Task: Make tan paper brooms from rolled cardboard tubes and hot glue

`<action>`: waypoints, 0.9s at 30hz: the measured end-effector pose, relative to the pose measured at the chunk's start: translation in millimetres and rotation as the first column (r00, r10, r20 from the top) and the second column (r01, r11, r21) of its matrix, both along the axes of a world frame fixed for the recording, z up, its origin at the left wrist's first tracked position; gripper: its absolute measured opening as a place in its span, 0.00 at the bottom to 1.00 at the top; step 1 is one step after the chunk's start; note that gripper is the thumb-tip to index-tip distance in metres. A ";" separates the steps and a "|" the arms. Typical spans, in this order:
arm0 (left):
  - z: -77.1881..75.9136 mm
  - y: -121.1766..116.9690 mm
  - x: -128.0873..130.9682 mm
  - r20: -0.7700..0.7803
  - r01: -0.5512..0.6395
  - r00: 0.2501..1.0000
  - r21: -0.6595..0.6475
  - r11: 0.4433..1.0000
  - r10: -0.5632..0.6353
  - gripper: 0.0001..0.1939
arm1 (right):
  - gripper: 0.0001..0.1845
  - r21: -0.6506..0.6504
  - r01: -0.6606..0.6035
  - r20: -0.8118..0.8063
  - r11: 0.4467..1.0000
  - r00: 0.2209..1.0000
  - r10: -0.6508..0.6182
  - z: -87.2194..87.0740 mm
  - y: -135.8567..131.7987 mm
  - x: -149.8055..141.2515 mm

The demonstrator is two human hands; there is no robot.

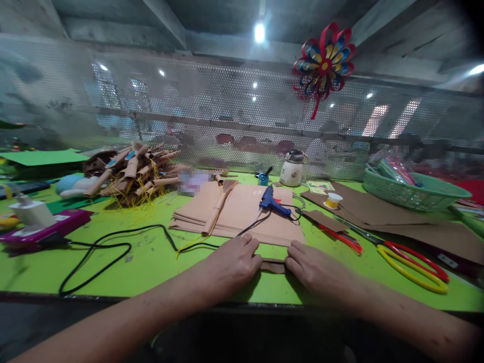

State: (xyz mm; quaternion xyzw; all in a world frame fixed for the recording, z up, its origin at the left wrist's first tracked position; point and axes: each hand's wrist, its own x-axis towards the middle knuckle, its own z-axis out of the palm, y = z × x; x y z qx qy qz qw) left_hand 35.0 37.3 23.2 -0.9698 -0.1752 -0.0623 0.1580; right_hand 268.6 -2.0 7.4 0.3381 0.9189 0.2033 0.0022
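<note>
Between my hands, low over the front of the green table, lies a narrow piece of brown paper (274, 266). My left hand (238, 259) is closed on its left end, a ring on one finger. The right end is gripped by my right hand (307, 264), fingers curled. Just beyond them rests a stack of brown paper sheets (242, 204). On the stack lie a blue glue gun (273, 202) and a rolled brown paper piece (215, 214) with a fringed end and yellow string.
A heap of rolled paper pieces (139, 171) sits back left. A black cable (113, 231) runs from a purple power strip (49, 232). At right are scissors (412, 267), brown card (378, 212) and a green basket (416, 191). A white jar (292, 170) stands behind.
</note>
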 end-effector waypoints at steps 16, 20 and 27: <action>-3.9 -7.5 -4.4 0.110 -0.110 0.986 -0.137 0.984 0.125 0.06 | 0.06 0.020 -0.011 -0.139 1.000 0.990 0.014 -24.4 2.5 5.9; -2.1 -12.3 2.0 0.121 -0.161 0.976 -0.157 0.974 0.181 0.05 | 0.08 0.031 -0.028 -0.217 0.999 0.976 0.034 -22.4 -1.5 3.1; -41.8 -11.8 10.7 0.348 -0.233 0.912 0.002 0.972 0.218 0.07 | 0.15 0.148 -0.131 -0.367 0.980 0.913 0.177 -17.9 0.9 6.6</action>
